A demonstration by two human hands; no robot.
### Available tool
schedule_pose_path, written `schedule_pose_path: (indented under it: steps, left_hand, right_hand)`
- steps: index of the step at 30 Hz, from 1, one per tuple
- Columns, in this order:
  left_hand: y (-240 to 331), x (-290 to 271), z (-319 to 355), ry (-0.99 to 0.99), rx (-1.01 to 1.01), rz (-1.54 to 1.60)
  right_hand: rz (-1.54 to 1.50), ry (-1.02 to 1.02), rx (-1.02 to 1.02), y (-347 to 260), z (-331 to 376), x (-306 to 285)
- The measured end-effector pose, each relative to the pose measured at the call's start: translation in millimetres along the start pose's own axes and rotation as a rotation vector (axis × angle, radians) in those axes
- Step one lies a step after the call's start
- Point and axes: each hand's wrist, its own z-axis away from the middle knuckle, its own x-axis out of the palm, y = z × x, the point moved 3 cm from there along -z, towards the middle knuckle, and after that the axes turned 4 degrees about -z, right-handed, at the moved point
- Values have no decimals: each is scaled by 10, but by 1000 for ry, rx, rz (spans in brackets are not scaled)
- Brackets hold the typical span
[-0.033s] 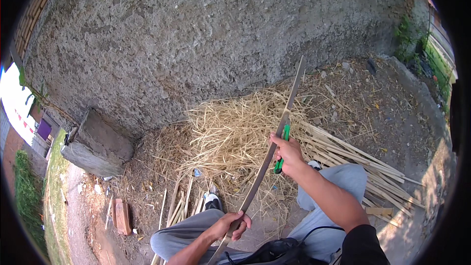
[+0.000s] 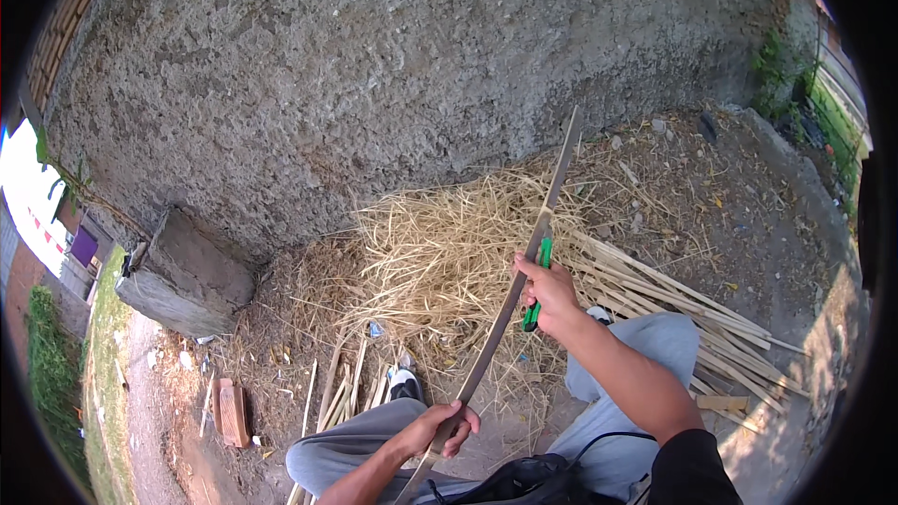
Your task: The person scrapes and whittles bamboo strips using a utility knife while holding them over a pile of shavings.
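A long, narrow bamboo strip (image 2: 499,327) slants from my lap up toward the wall, its far end raised over the ground. My left hand (image 2: 447,427) is closed round its lower part, above my left leg. Higher up, my right hand (image 2: 552,297) grips a green utility knife (image 2: 546,251). The knife lies along the strip's right side, and the thumb and fingertips of that hand touch the strip. I cannot make out where the blade is. Under the strip spreads a heap of pale bamboo shavings (image 2: 440,248).
Split bamboo strips (image 2: 683,304) lie in a bundle to the right of the heap. More strips (image 2: 346,388) lie by my left foot. A rough grey wall (image 2: 421,65) rises behind. To the left are a concrete block (image 2: 201,271) and a red brick (image 2: 230,413).
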Motion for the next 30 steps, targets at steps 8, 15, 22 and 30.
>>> schedule_pose_path:
  steps: [8,15,22,30]
  left_hand:
    - [257,-699,-256,669,167,-468]
    - [171,-1051,-354,998,190,-689]
    - [-34,-1038,-547,1158,409,-990]
    - [-611,-1069,-670,363,-108,-1617]
  right_hand:
    - [16,-64,75,-83,47,-23]
    - [31,-86,116,-35,49,-64]
    - [41,-96,143,-66,51,-95]
    - [70,-117,151,-76,78,-28]
